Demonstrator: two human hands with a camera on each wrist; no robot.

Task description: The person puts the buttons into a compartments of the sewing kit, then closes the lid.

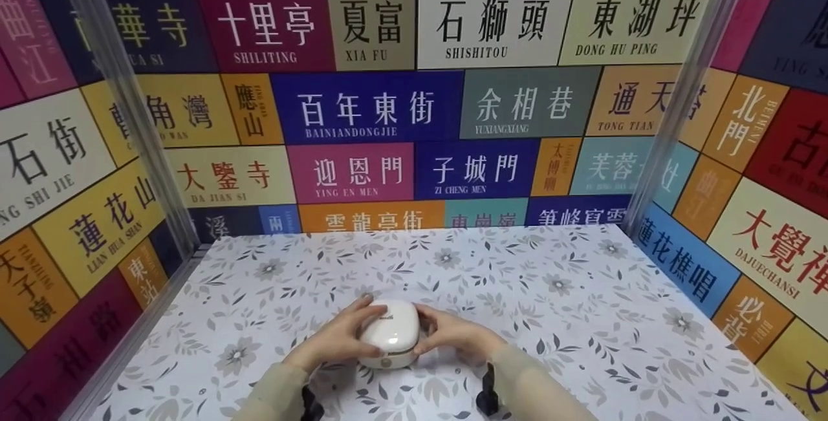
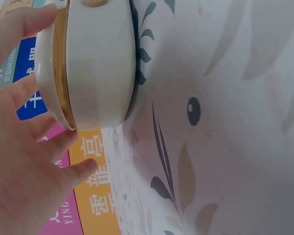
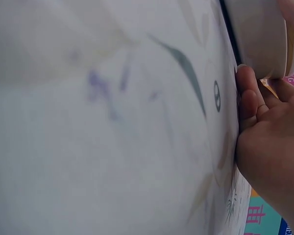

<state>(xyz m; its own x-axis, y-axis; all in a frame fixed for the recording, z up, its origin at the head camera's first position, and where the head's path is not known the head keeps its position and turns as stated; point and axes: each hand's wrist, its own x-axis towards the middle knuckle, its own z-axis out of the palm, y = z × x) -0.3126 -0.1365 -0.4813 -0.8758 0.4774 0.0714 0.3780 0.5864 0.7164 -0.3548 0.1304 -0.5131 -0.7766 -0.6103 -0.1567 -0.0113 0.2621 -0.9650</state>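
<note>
A glossy white rounded case sits on the table in the head view, with small lettering on its lid and a round button on its front. My left hand grips its left side, thumb at the front and fingers toward the back. From the other side my right hand holds it between thumb and fingers. The left wrist view shows a gold band between lid and base, with the left thumb on the lid. Low at the base, near the tabletop, are some right fingers in the right wrist view.
A white tablecloth with grey flowers and leaves covers the table. Panels of coloured place-name signs stand behind and on both sides. Clear corner strips rise at the back left and back right.
</note>
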